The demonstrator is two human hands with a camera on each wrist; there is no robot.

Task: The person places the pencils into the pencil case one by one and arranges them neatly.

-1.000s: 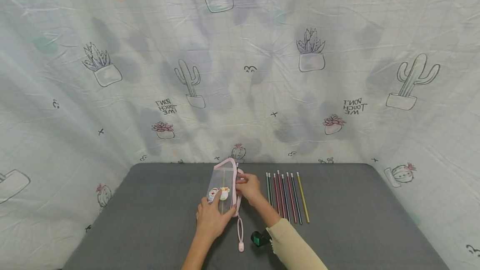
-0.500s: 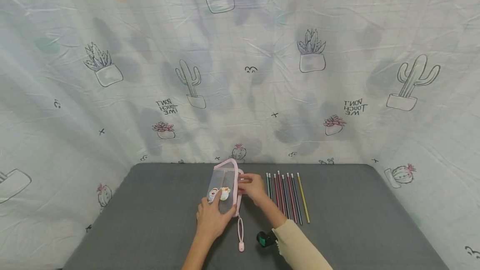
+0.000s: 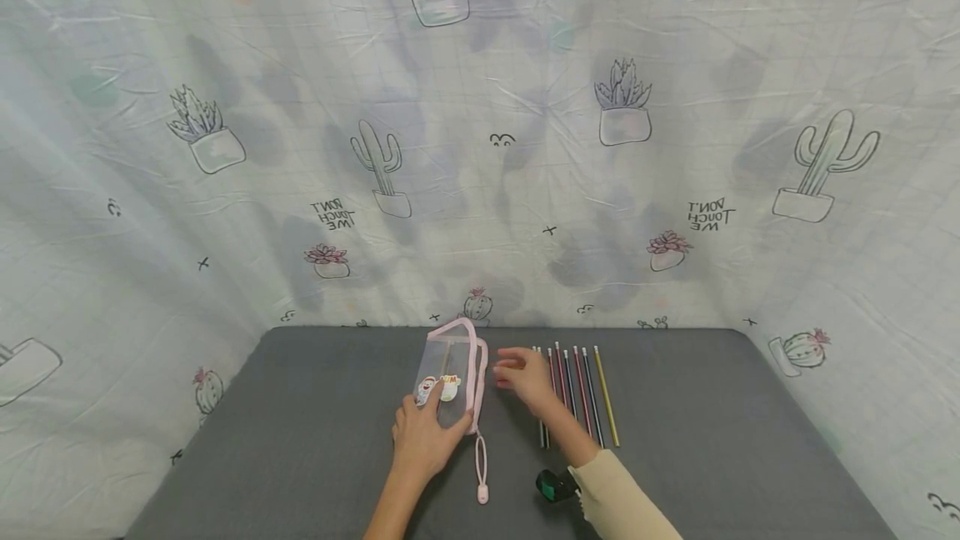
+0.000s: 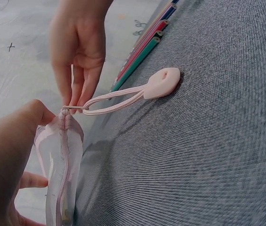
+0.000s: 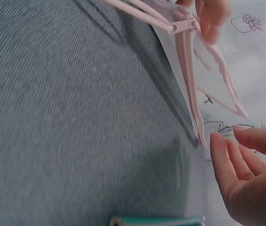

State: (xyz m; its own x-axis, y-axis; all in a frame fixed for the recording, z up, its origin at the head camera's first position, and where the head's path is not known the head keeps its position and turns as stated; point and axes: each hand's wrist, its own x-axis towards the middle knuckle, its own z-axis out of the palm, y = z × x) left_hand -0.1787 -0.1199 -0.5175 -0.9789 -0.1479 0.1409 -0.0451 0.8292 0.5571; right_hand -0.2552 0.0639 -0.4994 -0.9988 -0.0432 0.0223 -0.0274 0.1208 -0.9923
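A clear pencil case [image 3: 471, 382] with pink edging stands tilted on the table, its zip side facing right and parted in the right wrist view. My left hand [image 3: 423, 440] grips its near end, thumb on the zip side and fingers over the stickered face. A pink cord [image 4: 119, 101] with an oval tag hangs from the zip slider. Just right of the case is my right hand [image 3: 527, 379], apart from it, fingers loosely bent with nothing between them [image 5: 251, 174]. Something thin and yellowish shows through the case wall.
Several pencils lie side by side on the grey table [image 3: 712, 423], the yellow pencil [image 3: 606, 394] rightmost. My right forearm overlaps the leftmost ones. A black device [image 3: 555, 486] sits at my right cuff. Behind hangs a cactus-print cloth [image 3: 480, 190].
My right hand has drawn back from the case opening toward the pencils, and the case's pink right edge now shows fully. My left hand has stayed on the case.
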